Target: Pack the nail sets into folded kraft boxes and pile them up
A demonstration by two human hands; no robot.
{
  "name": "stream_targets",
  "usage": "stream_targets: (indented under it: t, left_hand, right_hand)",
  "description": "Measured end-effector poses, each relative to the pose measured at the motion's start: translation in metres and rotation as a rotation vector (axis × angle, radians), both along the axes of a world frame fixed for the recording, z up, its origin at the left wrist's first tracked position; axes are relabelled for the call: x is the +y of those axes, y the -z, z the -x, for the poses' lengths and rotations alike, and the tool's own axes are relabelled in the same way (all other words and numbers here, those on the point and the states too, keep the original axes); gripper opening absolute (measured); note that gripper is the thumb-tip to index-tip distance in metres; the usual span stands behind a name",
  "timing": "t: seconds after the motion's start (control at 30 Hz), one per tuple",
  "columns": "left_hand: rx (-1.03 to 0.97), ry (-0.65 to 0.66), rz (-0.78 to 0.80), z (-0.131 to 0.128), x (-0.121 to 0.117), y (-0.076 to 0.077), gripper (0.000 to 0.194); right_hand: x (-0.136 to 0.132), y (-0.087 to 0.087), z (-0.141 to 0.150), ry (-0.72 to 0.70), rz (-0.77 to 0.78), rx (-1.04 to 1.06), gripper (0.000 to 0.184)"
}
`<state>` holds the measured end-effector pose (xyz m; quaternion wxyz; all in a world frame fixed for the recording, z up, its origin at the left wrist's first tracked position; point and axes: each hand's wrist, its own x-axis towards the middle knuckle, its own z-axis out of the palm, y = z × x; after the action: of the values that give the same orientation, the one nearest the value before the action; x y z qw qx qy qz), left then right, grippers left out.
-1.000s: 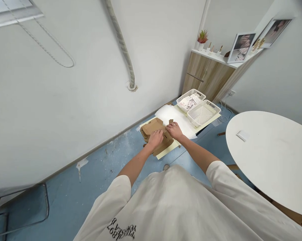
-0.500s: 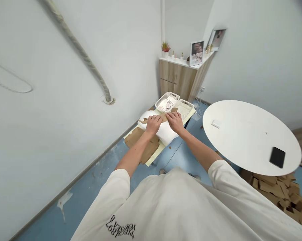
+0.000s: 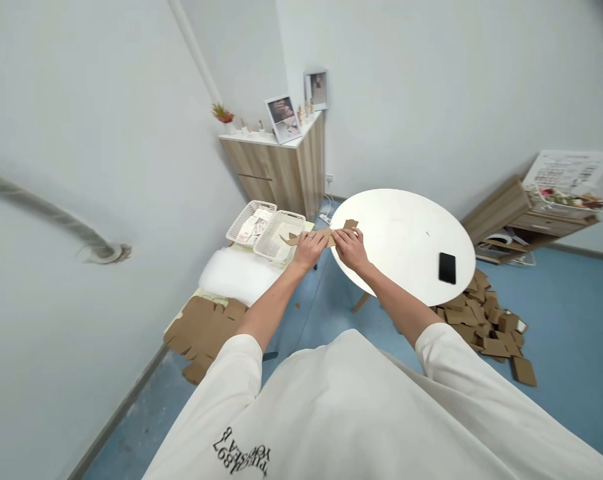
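Both of my hands grip one brown cardboard box blank [image 3: 350,225], partly folded and held up in front of me. My left hand [image 3: 310,249] is closed on its left part, and a ring shows on one finger. Close beside it, my right hand [image 3: 350,248] is closed on the right part. Cut flaps stick out past the hands at either end; the fingers cover the middle. Below and to the left, flat cardboard blanks [image 3: 204,333] lie on a pale low table, next to a white foam sheet stack [image 3: 241,277].
Two white plastic baskets [image 3: 276,247] stand at the low table's far end, one holding printed cards. A white round table [image 3: 396,220] carries a black phone [image 3: 447,268]. Folded boxes [image 3: 486,323] lie heaped on the floor. A wooden cabinet [image 3: 271,170] fills the corner.
My view has turned right. Both hands, still gripping the box blank, have swung from above the low table to the near left edge of the round table.
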<state>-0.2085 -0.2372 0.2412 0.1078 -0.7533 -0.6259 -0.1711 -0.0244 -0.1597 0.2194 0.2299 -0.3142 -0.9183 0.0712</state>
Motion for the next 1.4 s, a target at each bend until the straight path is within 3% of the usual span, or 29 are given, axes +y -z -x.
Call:
stream_targets:
  t: [0.17, 0.3, 0.43, 0.57, 0.77, 0.93, 1.07, 1.2, 1.3, 1.4]
  left_hand:
    - [-0.021, 0.091, 0.053, -0.091, 0.067, 0.023, 0.038]
    - [0.009, 0.169, 0.087, -0.149, 0.111, 0.037, 0.039]
    - [0.016, 0.239, 0.138, -0.190, 0.148, 0.050, 0.039]
    - [0.018, 0.306, 0.232, -0.216, 0.172, 0.076, 0.038]
    - [0.000, 0.391, 0.517, -0.227, 0.186, 0.129, 0.028]
    - [-0.010, 0.412, 0.640, -0.219, 0.212, 0.157, 0.031]
    - [-0.063, 0.407, 0.716, -0.212, 0.241, 0.173, 0.034]
    - [-0.066, 0.434, 0.614, -0.207, 0.265, 0.186, 0.035]
    - [-0.045, 0.421, 0.551, -0.206, 0.275, 0.194, 0.038]
    - [-0.030, 0.409, 0.605, -0.206, 0.276, 0.200, 0.038]
  right_hand:
    - [0.045, 0.017, -0.101, 0.103, 0.071, -0.047, 0.053]
    - [0.067, 0.029, -0.164, 0.210, 0.107, -0.064, 0.053]
    - [0.082, 0.043, -0.207, 0.303, 0.122, -0.051, 0.054]
    - [0.089, 0.066, -0.234, 0.349, 0.186, -0.085, 0.056]
    - [0.095, 0.114, -0.245, 0.409, 0.417, -0.197, 0.057]
    - [0.115, 0.147, -0.240, 0.476, 0.490, -0.244, 0.058]
    - [0.137, 0.161, -0.235, 0.516, 0.436, -0.279, 0.057]
    - [0.154, 0.167, -0.232, 0.530, 0.331, -0.330, 0.057]
    - [0.162, 0.172, -0.232, 0.524, 0.256, -0.357, 0.056]
    - [0.169, 0.178, -0.234, 0.479, 0.275, -0.396, 0.052]
